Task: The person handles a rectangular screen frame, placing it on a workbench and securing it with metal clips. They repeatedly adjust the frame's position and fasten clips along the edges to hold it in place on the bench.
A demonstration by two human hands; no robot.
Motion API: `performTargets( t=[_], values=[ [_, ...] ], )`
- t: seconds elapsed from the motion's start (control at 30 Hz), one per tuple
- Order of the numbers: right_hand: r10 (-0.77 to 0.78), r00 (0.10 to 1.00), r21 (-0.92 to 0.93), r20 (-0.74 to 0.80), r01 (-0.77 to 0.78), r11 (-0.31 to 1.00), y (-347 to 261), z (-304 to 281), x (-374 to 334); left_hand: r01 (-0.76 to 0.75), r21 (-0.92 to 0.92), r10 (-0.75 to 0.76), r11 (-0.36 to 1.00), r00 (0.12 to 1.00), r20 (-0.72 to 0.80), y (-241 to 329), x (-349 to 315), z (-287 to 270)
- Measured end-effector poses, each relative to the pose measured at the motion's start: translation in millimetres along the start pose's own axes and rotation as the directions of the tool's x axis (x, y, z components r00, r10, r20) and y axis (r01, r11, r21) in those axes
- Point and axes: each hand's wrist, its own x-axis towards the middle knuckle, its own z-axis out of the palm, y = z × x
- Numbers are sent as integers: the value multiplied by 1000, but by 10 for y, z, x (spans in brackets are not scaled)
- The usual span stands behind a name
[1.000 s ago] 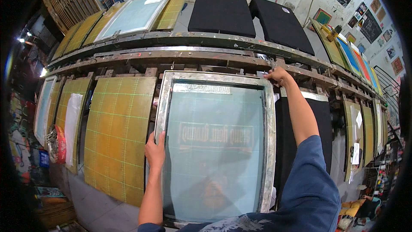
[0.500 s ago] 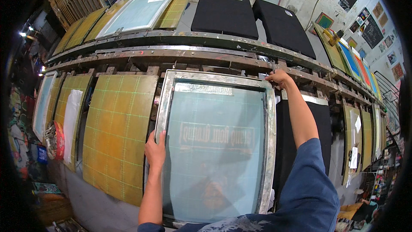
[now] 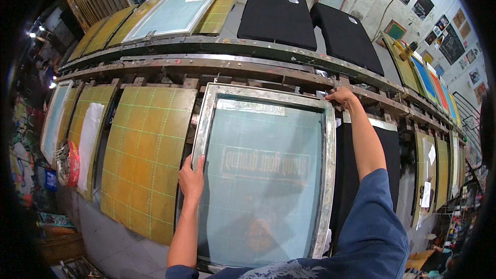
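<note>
In front of me lies a screen printing frame (image 3: 327,175), a worn metal rim around pale blue mesh with mirrored lettering in its middle. My left hand (image 3: 191,182) grips the frame's left side, thumb on top and fingers around the outer edge. At the far right corner, my right hand (image 3: 341,97) is closed beside the brown metal rail (image 3: 248,75). A small whitish piece (image 3: 321,94) shows at its fingertips; what the fingers hold is too small to make out. Under the mesh, faint green grid lines show through.
Left of the frame is a yellow-brown board (image 3: 147,160) with green grid lines. A black-covered board (image 3: 369,170) lies to the right. Beyond the rails are two black boards (image 3: 279,19) and another screen (image 3: 173,14). A red and silver packet (image 3: 70,163) sits far left.
The view has shifted slightly, so most things sit a little further right. Both hands keep their places on the frame and at its far right corner.
</note>
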Motion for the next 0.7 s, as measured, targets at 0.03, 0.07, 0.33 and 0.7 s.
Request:
performTargets(
  t=[0.03, 0.07, 0.33, 0.7],
  values=[
    [8, 1000, -28, 29, -7, 1000, -42, -6, -38, 4, -3, -4, 1000, 1000, -2, 9, -14, 1],
    [13, 998, -53, 57, -10, 999, -105, -11, -87, 5, -6, -5, 1000, 1000, -8, 36, -22, -16],
    [-456, 890, -483, -32, 385, 786, -537, 710, -995, -42, -89, 30, 995, 991, -133, 59, -48, 57],
    [-556, 598, 380, 577, 406, 831, -1428, 2568, -3364, 184, -790, -108, 585, 983, 149, 335, -575, -314]
  ],
)
